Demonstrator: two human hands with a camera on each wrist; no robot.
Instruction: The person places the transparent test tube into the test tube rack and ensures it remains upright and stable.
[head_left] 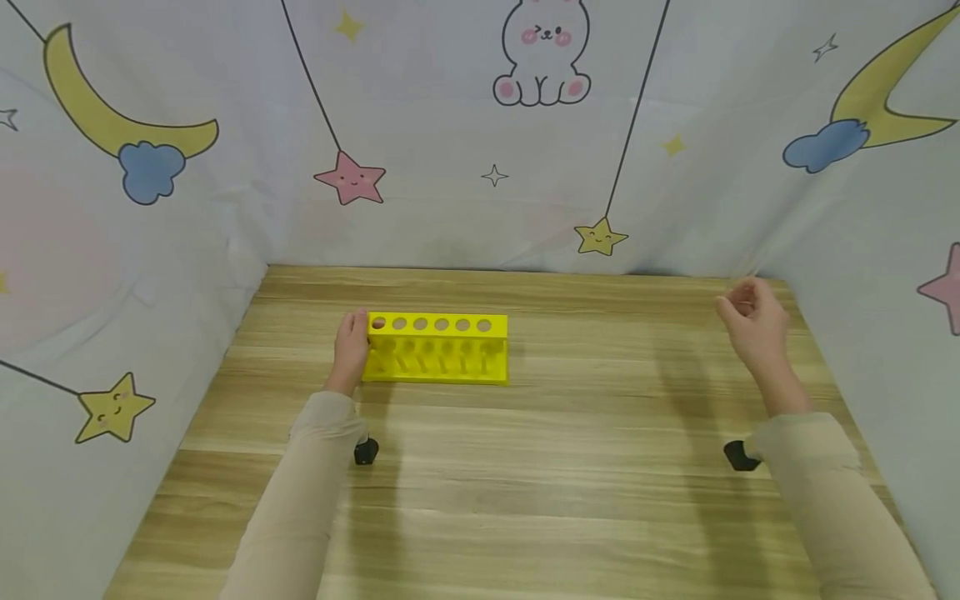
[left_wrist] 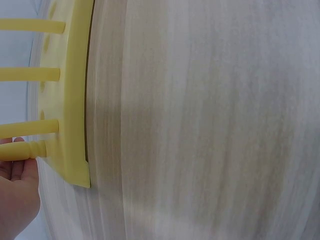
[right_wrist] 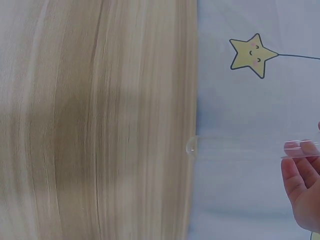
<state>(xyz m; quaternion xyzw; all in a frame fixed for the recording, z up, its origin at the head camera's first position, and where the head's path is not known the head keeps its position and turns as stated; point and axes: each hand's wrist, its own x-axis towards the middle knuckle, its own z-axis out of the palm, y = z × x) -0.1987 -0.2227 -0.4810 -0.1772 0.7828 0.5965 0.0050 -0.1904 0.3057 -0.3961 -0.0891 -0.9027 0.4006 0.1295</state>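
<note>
A yellow test tube rack [head_left: 435,336] stands on the table left of centre in the head view, with a row of several round holes along its top. My left hand [head_left: 350,354] holds the rack at its left end; in the left wrist view the fingers curl behind its turned end post [left_wrist: 22,151]. Far to the right, my right hand [head_left: 757,325] is raised above the table. It pinches a clear test tube [right_wrist: 235,147] near one end, and the rounded end points away from the fingers in the right wrist view. The tube looks empty.
The wood-grain table [head_left: 570,467] is bounded by a white printed cloth [head_left: 435,100] at the back and both sides. A black wrist-mount piece [head_left: 366,451] shows beside the left sleeve, and a similar black piece [head_left: 741,456] beside the right one.
</note>
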